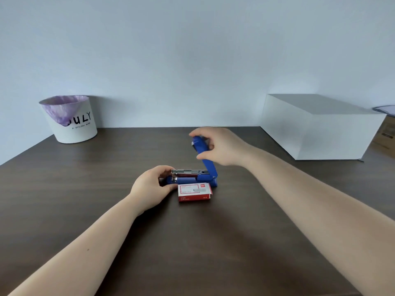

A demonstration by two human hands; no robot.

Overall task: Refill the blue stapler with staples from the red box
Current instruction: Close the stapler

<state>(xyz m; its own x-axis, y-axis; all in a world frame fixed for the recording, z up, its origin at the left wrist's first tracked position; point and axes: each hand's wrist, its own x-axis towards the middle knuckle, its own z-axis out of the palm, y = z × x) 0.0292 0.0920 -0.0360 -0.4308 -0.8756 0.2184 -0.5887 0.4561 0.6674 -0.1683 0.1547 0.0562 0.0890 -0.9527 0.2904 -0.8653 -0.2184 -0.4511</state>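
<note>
Two hands are gripping one blue stapler (188, 180): left hand (152, 187) clamping its base, right hand (218, 146) pinching the raised lid; one red box (195, 191) is lying just near of it on the desk (106, 178).

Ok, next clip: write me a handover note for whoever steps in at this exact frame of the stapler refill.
Left hand: gripping the front end of the blue stapler, holding its base down on the dark table.
Right hand: pinching the stapler's top cover, which is swung up past vertical.
Things: the metal staple channel is exposed; whether it holds staples cannot be told. The red box lies closed on the table, right in front of the stapler.
Done: stapler opened.
Left: open the red box, take out a strip of staples, lay it in the channel, close the cover.
</note>
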